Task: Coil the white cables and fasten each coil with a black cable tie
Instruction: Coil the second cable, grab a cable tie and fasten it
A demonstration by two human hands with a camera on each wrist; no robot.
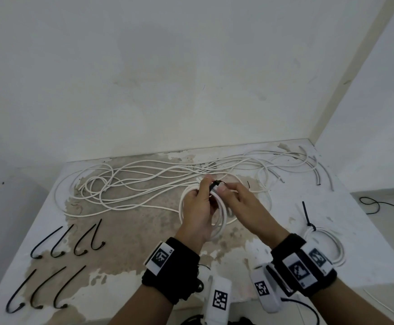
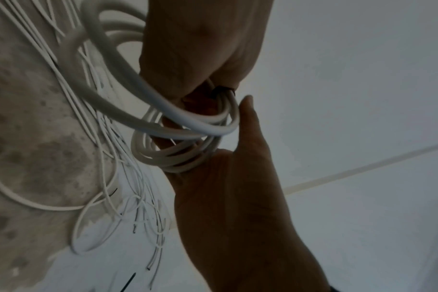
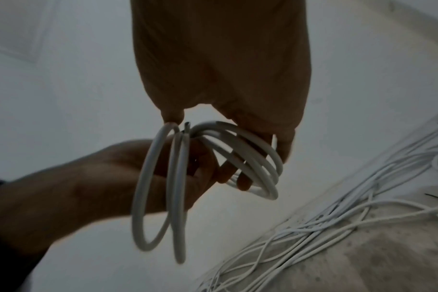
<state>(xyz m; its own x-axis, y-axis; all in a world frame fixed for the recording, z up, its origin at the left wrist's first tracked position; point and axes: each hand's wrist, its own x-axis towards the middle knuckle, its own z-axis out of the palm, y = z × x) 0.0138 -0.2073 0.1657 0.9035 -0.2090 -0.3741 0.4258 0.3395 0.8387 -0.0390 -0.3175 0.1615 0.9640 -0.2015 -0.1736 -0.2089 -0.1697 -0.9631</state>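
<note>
Over the table's middle, both hands hold a white cable coil [image 1: 217, 221] of several loops. My left hand [image 1: 203, 195] grips the coil's left side, its fingers curled through the loops [image 3: 198, 173]. A black cable tie [image 1: 216, 183] wraps the strands at the top of the coil. There my right hand [image 1: 233, 195] pinches the tie [image 2: 220, 91] against the strands. In the right wrist view the tie [image 3: 187, 126] shows only as a dark sliver between the fingertips. Loose white cables [image 1: 144, 181] lie tangled behind.
A finished coil [image 1: 332, 242] with a black tie [image 1: 307, 213] lies at the right table edge. Several spare black ties [image 1: 57, 266] lie in two rows front left. The table [image 1: 367, 242] ends at walls behind and right; a black lead [image 1: 374, 205] runs on the floor.
</note>
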